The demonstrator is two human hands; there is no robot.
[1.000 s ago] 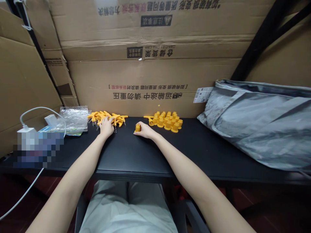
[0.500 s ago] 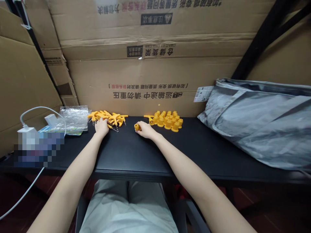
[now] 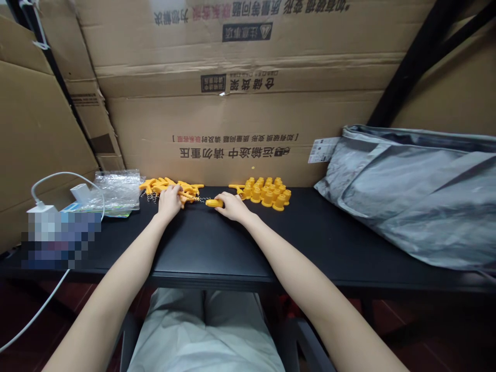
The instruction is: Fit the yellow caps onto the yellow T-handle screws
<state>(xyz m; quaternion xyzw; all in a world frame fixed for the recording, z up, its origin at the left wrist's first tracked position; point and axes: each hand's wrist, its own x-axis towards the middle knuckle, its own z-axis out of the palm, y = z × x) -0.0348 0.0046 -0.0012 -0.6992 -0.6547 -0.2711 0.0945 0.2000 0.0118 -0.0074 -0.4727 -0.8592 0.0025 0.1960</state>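
Observation:
My left hand [image 3: 169, 203] is closed on a corkscrew [image 3: 188, 197] with a yellow handle, and its metal spiral points right. Facing that tip is a yellow plastic cup-shaped piece [image 3: 212, 203], lying on its side in the closed fingers of my right hand [image 3: 233, 206]. Whether the tip touches the piece I cannot tell. Behind my left hand is a pile of yellow-handled corkscrews [image 3: 158, 185], partly hidden by it. Several yellow cup-shaped pieces [image 3: 268, 195] stand grouped beyond my right hand. A yellow T-handled piece [image 3: 237, 186] lies at that group's left edge.
A large grey bag [image 3: 411, 201] rests on the right of the black table [image 3: 217, 248]. Cardboard [image 3: 240, 113] walls the back. At left are clear plastic wrap [image 3: 118, 188], a white charger [image 3: 43, 222] with a cable, and a blurred-out item [image 3: 62, 243].
My left hand has come away from the pile to the right, bringing a corkscrew. My right hand has turned the cup-shaped piece from upright onto its side.

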